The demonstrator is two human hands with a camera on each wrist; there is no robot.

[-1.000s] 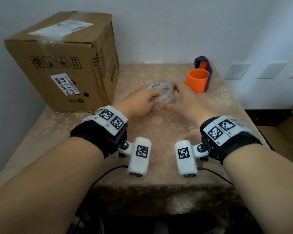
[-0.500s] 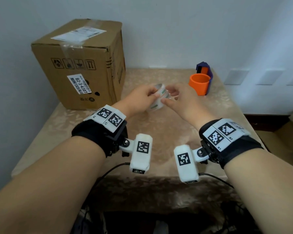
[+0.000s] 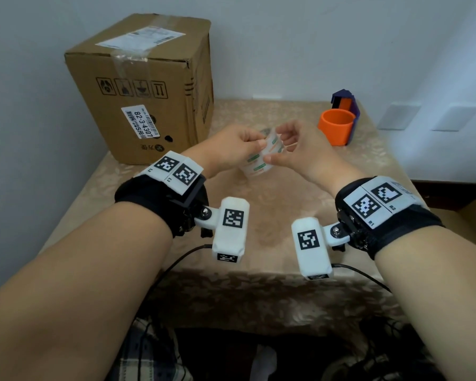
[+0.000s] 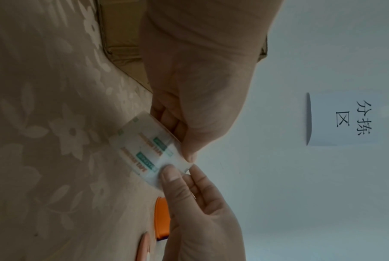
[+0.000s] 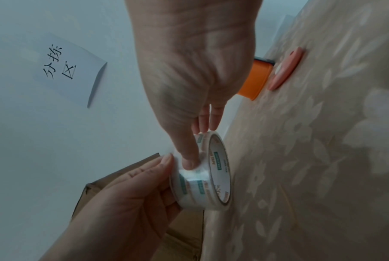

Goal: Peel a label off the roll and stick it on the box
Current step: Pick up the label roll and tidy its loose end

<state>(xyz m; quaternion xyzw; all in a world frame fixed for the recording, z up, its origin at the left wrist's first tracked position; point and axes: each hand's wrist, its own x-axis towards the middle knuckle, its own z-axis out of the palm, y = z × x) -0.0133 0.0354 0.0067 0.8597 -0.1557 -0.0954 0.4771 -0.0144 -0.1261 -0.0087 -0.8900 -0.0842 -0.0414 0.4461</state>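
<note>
Roll of clear printed tape held above the bench: left hand grips it, right hand apparently pinching its free end. Next: peel toward the brown cardboard box.

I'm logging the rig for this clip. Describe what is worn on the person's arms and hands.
Both forearms are bare, with no sleeves or gloves. The left wrist band and right wrist band are black, each topped by a white plate with two square black-and-white markers. A white rounded camera block bearing another marker hangs inside each wrist, and a thin black cable trails from each.
</note>
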